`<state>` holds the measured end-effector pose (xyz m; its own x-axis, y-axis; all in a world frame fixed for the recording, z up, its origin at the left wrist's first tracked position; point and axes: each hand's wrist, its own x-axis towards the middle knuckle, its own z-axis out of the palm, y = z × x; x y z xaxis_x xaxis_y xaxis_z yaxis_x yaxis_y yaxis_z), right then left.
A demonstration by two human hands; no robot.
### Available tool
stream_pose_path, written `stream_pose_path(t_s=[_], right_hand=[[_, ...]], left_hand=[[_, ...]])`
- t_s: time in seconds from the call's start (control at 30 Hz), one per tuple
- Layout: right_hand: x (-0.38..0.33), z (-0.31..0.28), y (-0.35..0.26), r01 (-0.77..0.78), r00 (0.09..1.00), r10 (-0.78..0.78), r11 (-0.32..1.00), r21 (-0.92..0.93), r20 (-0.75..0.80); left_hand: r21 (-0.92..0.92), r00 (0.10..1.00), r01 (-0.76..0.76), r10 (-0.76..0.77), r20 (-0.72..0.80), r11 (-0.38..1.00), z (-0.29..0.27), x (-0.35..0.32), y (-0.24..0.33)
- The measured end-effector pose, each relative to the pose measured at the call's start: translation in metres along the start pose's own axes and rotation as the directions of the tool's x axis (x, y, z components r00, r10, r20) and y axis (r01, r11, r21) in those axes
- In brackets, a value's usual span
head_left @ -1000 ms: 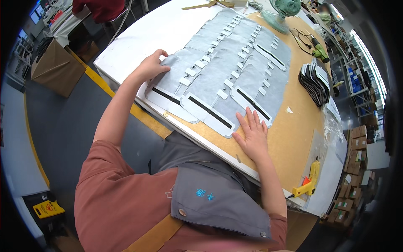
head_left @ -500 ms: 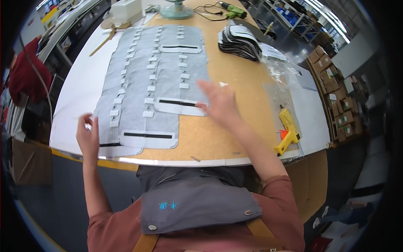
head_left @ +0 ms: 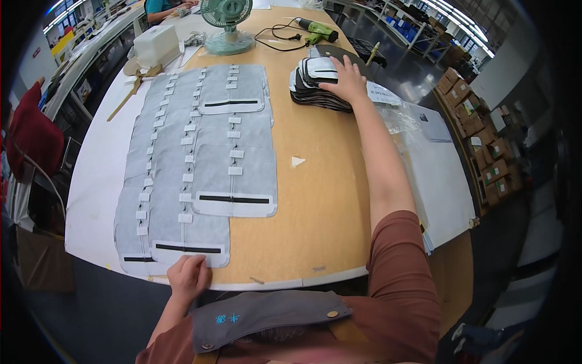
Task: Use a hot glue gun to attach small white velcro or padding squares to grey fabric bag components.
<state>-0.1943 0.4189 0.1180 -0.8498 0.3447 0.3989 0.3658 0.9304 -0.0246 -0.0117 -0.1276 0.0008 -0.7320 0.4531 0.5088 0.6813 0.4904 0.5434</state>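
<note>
Spreading across most of the room's middle is the wide tan-and-white tabletop [head_left: 327, 200], and on its left half lies a long spread of overlapping grey felt panels [head_left: 200, 158] with black strips and small white tabs in rows. Its near corner reaches almost to the table's front edge. The person's left hand [head_left: 189, 276] rests there, palm down, fingers [head_left: 195, 262] lying close together and flat on the lowest panel's edge, just below its black strip. The right arm stretches far across to the back right, where the right hand [head_left: 344, 79] sits on top of a stack of dark, curved fabric pieces with white edging [head_left: 318, 82]; its fingers are slightly spread over the top piece, pressing down rather than pinching. Beyond the panels stands a pale green desk fan [head_left: 227, 24], with a white plastic box [head_left: 156, 45] to its left and a green hand tool with a black cord [head_left: 315, 29] to its right. A small white scrap [head_left: 297, 161] lies alone on the bare board between panels and arm.
</note>
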Motion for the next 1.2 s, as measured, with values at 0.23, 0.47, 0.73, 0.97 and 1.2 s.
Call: stream_pose_path(t_s=[0.23,0.47,0.73,0.97,1.2], right_hand=[[0.033,0.033,0.030,0.074,0.968,-0.083,0.996,0.048,0.235],[0.038,0.032,0.042,0.165,0.970,-0.184,0.979,0.122,0.158],[0.034,0.034,0.032,0.197,0.975,-0.201,0.979,0.047,0.098],[0.035,0.050,0.033,0.007,0.990,-0.004,1.000,0.020,-0.144],[-0.019,-0.019,-0.011,0.263,0.792,-0.396,0.908,-0.326,-0.465]], left_hand=[[0.082,0.998,0.035,-0.039,0.045,0.996,0.004,0.000,0.002],[0.086,0.998,-0.003,-0.003,0.070,0.996,0.005,0.008,0.002],[0.108,0.999,-0.011,0.006,0.051,0.994,0.004,0.008,0.005],[0.088,0.999,-0.032,0.030,0.031,0.996,0.001,0.004,0.003],[0.087,0.999,-0.046,0.045,0.017,0.995,0.004,0.005,0.000]])
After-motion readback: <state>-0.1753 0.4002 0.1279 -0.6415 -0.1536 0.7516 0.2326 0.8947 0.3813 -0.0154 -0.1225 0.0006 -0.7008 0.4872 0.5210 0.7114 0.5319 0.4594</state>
